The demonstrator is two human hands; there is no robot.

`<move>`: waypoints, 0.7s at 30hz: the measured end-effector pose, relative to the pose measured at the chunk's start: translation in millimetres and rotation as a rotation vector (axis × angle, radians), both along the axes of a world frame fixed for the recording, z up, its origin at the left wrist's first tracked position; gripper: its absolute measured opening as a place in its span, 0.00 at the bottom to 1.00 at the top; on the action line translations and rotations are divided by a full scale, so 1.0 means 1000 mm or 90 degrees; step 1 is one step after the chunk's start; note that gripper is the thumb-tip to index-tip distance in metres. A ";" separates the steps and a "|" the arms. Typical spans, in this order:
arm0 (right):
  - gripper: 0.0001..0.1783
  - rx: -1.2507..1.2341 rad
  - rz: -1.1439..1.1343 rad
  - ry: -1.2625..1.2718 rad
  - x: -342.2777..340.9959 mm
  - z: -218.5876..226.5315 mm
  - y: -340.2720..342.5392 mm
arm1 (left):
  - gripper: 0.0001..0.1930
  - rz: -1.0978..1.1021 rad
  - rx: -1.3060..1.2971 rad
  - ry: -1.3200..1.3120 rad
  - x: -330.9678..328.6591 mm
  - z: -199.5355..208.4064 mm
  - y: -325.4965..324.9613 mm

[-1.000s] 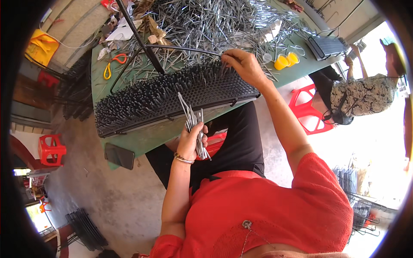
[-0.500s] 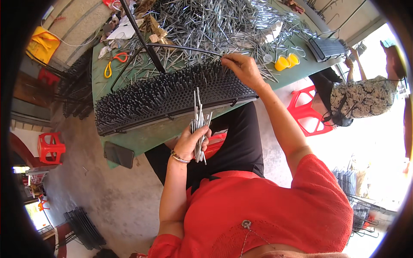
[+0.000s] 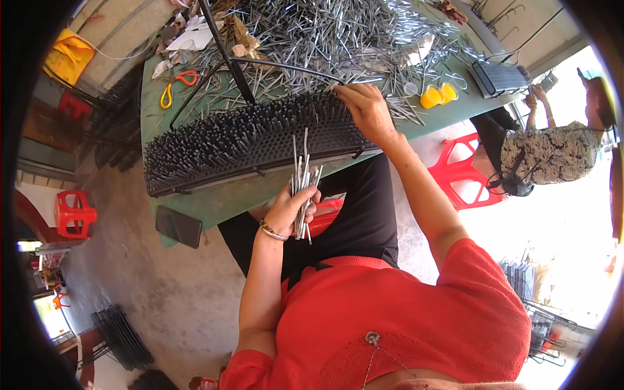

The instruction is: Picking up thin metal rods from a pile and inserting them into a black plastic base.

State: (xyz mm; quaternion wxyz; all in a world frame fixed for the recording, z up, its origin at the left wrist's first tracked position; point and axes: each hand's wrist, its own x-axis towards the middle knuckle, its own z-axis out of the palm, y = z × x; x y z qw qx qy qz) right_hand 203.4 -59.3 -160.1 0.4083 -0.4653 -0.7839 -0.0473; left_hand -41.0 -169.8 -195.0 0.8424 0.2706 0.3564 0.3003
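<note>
A bundle of thin silvery metal rods (image 3: 301,188) is clasped in my left hand (image 3: 286,211), most of them pointing up toward the rack. My right hand (image 3: 369,112) is at the back right of a long black perforated rack (image 3: 335,142). Its thumb and fingers are pinched together among the rod tips; whatever they grip is too small or hidden to make out. Dark thin rods (image 3: 208,143) stand densely in the rack's left part and along its back. Toward the front right, bare holes show. The rack lies along the near edge of the green table (image 3: 221,207).
Behind the rack spreads a big heap of loose metal rods (image 3: 325,39). A black metal frame (image 3: 227,58) rises over the rack. Orange-and-yellow scissors (image 3: 168,96), yellow cups (image 3: 431,97) and a dark phone (image 3: 178,226) lie on the table. Another person (image 3: 549,153) works at the right.
The view has shifted slightly. My right hand has dipped a little at the rack's back right, with its fingers more curled. My left hand still holds the bundle in nearly the same place.
</note>
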 end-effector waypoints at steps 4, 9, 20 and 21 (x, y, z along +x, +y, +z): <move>0.11 -0.014 -0.046 0.082 -0.003 -0.006 -0.007 | 0.26 0.015 -0.010 -0.005 -0.003 -0.006 -0.003; 0.11 -0.006 -0.038 0.018 -0.003 -0.004 -0.010 | 0.26 0.009 -0.013 0.006 -0.006 -0.005 -0.003; 0.18 -0.551 0.076 0.366 -0.049 0.023 -0.050 | 0.24 -0.040 0.047 -0.027 -0.013 0.014 -0.005; 0.21 -0.590 0.185 0.399 -0.053 0.015 -0.049 | 0.24 -0.067 0.060 -0.024 -0.014 0.016 -0.005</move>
